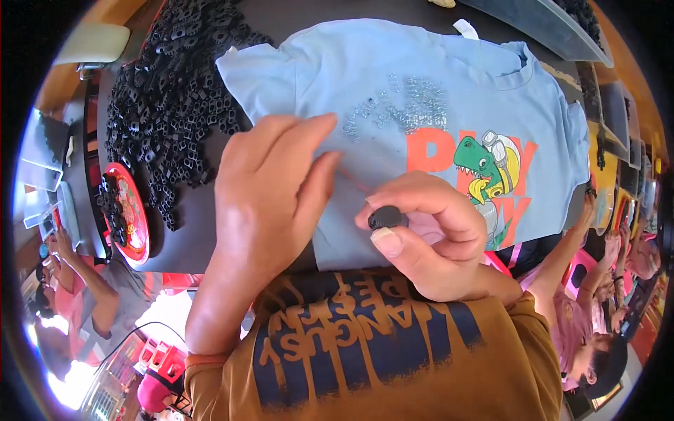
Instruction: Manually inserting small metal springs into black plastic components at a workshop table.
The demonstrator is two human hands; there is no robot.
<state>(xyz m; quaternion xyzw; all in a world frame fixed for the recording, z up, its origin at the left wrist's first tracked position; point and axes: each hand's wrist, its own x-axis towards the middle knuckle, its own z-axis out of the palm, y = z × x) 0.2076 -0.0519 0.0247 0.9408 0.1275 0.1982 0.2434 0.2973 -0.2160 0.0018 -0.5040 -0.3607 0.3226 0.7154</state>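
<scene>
My right hand [439,235] is closed, with a small round black plastic part [386,217] pinched between thumb and fingertips. To its left, my left hand [263,186] hovers over the blue T-shirt [309,77], its thumb and bent forefinger apart and nothing visible between them. A faint reddish streak shows between the two hands; I cannot make out what it is. Beyond my fingers, many tiny shiny metal pieces [421,102], possibly springs, lie scattered on the shirt. The shirt is spread on the dark table and bears a green dinosaur print.
A large heap of small black plastic parts [175,98] covers the table's left side. Near it, a red patterned plate [130,217] holds more black pieces. A grey translucent tray [540,28] stands at the far right. Other people [586,330] sit along both sides.
</scene>
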